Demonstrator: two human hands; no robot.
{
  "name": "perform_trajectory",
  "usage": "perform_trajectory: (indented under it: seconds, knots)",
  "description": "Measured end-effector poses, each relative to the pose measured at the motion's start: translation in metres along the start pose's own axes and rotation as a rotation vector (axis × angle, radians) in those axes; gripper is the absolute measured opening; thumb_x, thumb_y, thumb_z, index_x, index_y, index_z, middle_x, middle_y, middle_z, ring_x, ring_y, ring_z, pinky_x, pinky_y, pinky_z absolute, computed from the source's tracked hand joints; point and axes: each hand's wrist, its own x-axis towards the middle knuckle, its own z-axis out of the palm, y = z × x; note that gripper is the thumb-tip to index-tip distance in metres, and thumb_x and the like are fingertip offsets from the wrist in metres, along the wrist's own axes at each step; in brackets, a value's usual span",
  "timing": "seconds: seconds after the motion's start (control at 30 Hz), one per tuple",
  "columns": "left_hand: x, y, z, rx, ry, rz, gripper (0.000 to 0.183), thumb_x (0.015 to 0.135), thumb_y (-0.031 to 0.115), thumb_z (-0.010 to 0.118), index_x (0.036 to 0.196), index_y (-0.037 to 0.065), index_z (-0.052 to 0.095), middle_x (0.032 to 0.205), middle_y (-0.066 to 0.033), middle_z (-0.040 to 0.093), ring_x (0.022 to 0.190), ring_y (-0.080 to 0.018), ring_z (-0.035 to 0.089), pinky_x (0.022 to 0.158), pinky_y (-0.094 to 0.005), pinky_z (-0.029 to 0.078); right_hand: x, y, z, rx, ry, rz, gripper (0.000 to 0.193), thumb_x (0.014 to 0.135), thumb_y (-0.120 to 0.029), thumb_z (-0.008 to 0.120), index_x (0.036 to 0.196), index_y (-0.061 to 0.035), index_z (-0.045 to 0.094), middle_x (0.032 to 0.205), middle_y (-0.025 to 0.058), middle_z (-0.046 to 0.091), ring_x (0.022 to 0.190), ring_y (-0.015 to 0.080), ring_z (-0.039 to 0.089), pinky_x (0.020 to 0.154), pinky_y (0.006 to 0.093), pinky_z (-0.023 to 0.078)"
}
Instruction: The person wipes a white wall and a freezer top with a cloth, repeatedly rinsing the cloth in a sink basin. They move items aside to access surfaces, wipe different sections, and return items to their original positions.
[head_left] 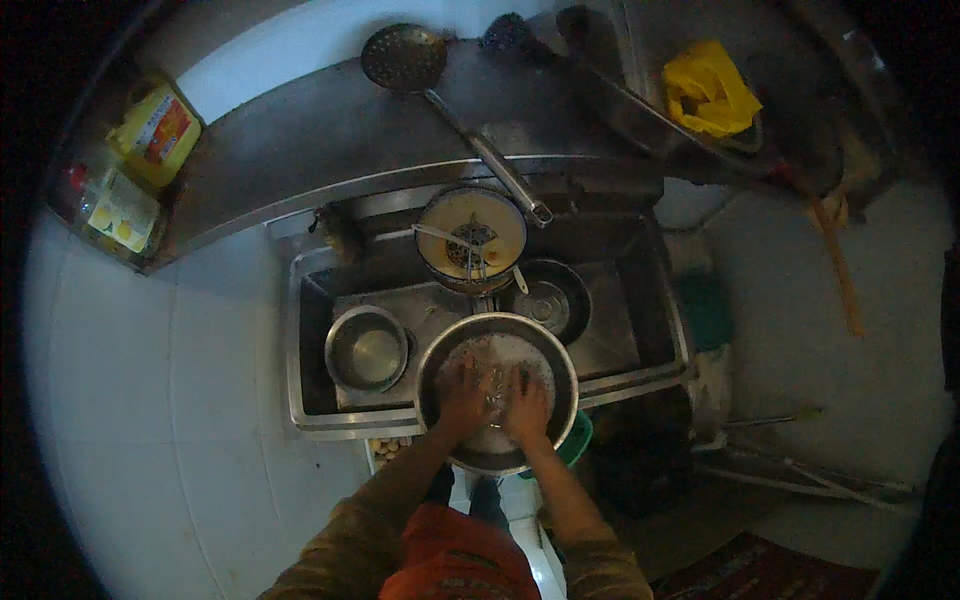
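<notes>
A wide steel basin (568, 385) of cloudy, foamy water rests on the front edge of the sink, near my body. Both my hands are in it, palms down and side by side. My left hand (465, 395) is on the basin's left side, its fingers apart and partly under the water. Over on the right, my right hand (527, 403) has its fingers stretched forward, tips blurred by the foam. Between the hands is a shiny patch; whether it is water or a submerged object cannot be made out.
Behind the basin is a steel double sink (645, 300) with a small metal pot (368, 350), a bowl holding strainers (470, 235) and a dark round pan (575, 300). A long-handled skimmer (405, 58) lies across the ledge. Bottles (155, 130) stand left; a yellow bag (708, 90) lies right.
</notes>
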Motion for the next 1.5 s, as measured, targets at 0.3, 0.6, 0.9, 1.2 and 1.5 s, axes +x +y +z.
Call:
perform_trajectory:
  seconds: [0.3, 0.6, 0.9, 1.2, 1.5]
  knots:
    - [0.022, -0.035, 0.043, -0.221, -0.204, 0.057, 0.068, 0.081, 0.038, 0.082, 0.141, 0.016, 0.058, 0.146, -0.0259, 0.049, 0.133, -0.0466, 0.05, 0.111, -0.0585, 0.042, 0.018, -0.011, -0.015, 0.009, -0.086, -0.034, 0.068, 0.087, -0.026, 0.074, 0.15, -0.0115, 0.054, 0.168, 0.0179, 0.029, 0.151, 0.0453, 0.031, 0.119, 0.0602, 0.033]
    - [0.086, -0.031, -0.042, -1.019, -0.418, -0.135, 0.031, 0.091, 0.016, 0.073, 0.116, 0.002, 0.064, 0.12, -0.0182, 0.065, 0.108, -0.0353, 0.065, 0.093, -0.0456, 0.052, 0.028, -0.016, -0.003, 1.122, -0.189, 0.271, 0.044, 0.096, -0.015, 0.065, 0.137, 0.0006, 0.058, 0.12, 0.0175, 0.07, 0.113, 0.0294, 0.069, 0.097, 0.0378, 0.053]
    - [0.042, -0.045, 0.0, -0.273, -0.173, -0.115, 0.048, 0.098, 0.016, 0.06, 0.145, 0.005, 0.054, 0.148, -0.0244, 0.049, 0.128, -0.0441, 0.055, 0.109, -0.0495, 0.047, 0.024, -0.032, 0.027, 0.45, 0.128, 0.256, 0.034, 0.092, -0.011, 0.063, 0.124, -0.0011, 0.068, 0.112, 0.022, 0.068, 0.112, 0.0422, 0.063, 0.094, 0.0454, 0.054]
    - [0.062, 0.032, -0.048, -0.505, -0.248, 0.075, 0.045, 0.089, 0.018, 0.065, 0.134, 0.012, 0.065, 0.133, -0.0182, 0.06, 0.12, -0.0422, 0.058, 0.103, -0.0517, 0.049, 0.044, 0.0, 0.036, 1.481, 0.153, 0.381, 0.038, 0.105, -0.028, 0.056, 0.134, -0.0039, 0.065, 0.136, 0.0143, 0.064, 0.127, 0.0348, 0.059, 0.11, 0.0457, 0.048]
    - [0.04, 0.08, -0.023, -0.495, -0.066, 0.288, 0.024, 0.082, 0.022, 0.07, 0.102, 0.008, 0.074, 0.106, -0.0135, 0.07, 0.111, -0.0384, 0.065, 0.09, -0.0479, 0.055, 0.021, 0.007, 0.041, 2.452, -0.028, 0.32, 0.055, 0.105, -0.04, 0.06, 0.143, -0.0001, 0.055, 0.137, 0.0144, 0.062, 0.126, 0.0314, 0.061, 0.11, 0.0477, 0.05]
